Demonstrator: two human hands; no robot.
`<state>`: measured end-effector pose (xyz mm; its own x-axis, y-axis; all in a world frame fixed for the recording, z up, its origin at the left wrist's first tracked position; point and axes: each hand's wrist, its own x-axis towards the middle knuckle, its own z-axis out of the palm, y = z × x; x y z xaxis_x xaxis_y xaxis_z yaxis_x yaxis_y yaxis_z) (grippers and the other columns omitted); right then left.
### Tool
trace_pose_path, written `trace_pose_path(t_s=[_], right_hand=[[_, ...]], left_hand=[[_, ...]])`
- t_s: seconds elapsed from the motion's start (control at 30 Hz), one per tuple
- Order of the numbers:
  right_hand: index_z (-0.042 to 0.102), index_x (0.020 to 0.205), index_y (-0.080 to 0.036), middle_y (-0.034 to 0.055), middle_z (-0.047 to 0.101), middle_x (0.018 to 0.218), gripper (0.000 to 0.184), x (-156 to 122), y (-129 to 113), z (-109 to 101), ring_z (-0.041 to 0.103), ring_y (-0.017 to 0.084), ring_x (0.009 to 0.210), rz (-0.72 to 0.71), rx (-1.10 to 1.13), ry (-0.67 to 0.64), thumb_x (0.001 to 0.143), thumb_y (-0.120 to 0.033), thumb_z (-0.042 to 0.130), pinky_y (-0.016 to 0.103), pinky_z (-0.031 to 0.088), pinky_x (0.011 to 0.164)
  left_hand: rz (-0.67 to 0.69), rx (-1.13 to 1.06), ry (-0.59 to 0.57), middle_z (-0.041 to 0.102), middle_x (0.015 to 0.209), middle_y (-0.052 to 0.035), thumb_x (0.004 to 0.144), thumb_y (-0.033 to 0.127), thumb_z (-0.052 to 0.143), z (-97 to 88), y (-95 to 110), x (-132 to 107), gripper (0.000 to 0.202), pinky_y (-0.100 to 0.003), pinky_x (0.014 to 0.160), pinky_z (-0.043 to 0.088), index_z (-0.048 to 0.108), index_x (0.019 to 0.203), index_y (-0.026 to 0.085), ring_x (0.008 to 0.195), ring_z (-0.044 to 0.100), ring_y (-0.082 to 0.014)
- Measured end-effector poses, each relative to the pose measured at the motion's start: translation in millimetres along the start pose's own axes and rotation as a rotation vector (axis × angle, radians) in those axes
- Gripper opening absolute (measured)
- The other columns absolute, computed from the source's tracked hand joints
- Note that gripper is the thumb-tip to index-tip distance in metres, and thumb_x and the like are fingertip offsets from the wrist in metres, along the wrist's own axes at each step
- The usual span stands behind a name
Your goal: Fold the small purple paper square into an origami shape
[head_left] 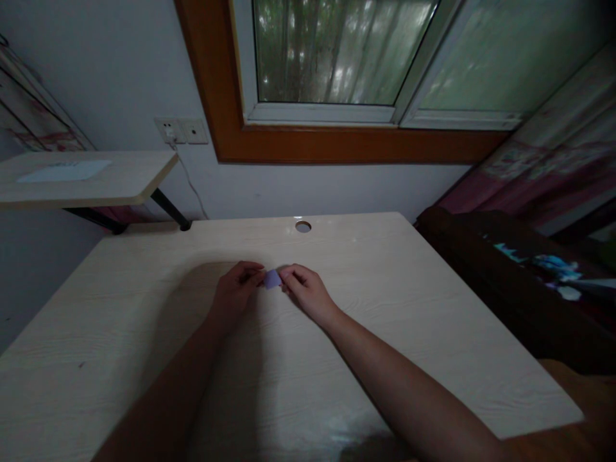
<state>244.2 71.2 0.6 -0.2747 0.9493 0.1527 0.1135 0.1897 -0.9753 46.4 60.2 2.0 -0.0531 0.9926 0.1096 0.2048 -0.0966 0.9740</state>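
Note:
Between my two hands is a small purple piece [272,279], flat and paper-like, over the middle of the pale wood-grain desk [409,308]. My left hand [238,282] pinches its left edge with thumb and fingers. At the opposite edge, my right hand [304,287] is closed on it in the same way. The fingertips cover both sides of the piece, so its full outline is hidden. Whether it touches the desktop I cannot tell.
A raised shelf [86,186] on black legs stands at the back left, with a white sheet [65,171] on it. Behind the desk are a round cable hole [303,226] in its top, a wall socket [181,131] with a cord, and a window. Dark furniture [505,276] stands right.

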Motion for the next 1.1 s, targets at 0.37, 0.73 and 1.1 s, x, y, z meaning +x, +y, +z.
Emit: trace_pose_path(t_s=[0.37,0.73,1.1], right_hand=[[0.070,0.087,-0.018,0.0004,0.062,0.073,0.018,1,4,2,0.053,0.013,0.065,-0.062,-0.061,0.011,0.086,-0.034,0.061,0.024,0.042,0.063],[0.070,0.087,-0.019,0.0027,0.065,0.078,0.013,0,6,1,0.055,0.014,0.067,-0.127,-0.237,0.125,0.088,-0.029,0.062,0.026,0.043,0.064],[0.072,0.093,-0.022,0.0036,0.064,0.081,0.011,-1,0,-1,0.057,0.016,0.072,-0.220,-0.254,0.122,0.089,-0.027,0.063,0.027,0.044,0.067]], left_hand=[[0.119,0.123,-0.058,0.071,0.091,-0.0040,0.086,0.035,0.064,0.3,2,0,0.018,-0.031,0.076,0.055,0.070,0.095,0.021,0.083,0.068,-0.0181],[0.291,0.154,-0.080,0.059,0.111,-0.0060,0.085,0.032,0.069,1.3,7,-1,0.015,-0.027,0.075,0.058,0.070,0.095,0.022,0.090,0.064,-0.0149],[0.344,0.132,-0.146,0.068,0.106,-0.0073,0.092,0.030,0.059,0.0,13,-4,0.015,-0.033,0.090,0.052,0.072,0.093,0.022,0.101,0.064,-0.0191]])
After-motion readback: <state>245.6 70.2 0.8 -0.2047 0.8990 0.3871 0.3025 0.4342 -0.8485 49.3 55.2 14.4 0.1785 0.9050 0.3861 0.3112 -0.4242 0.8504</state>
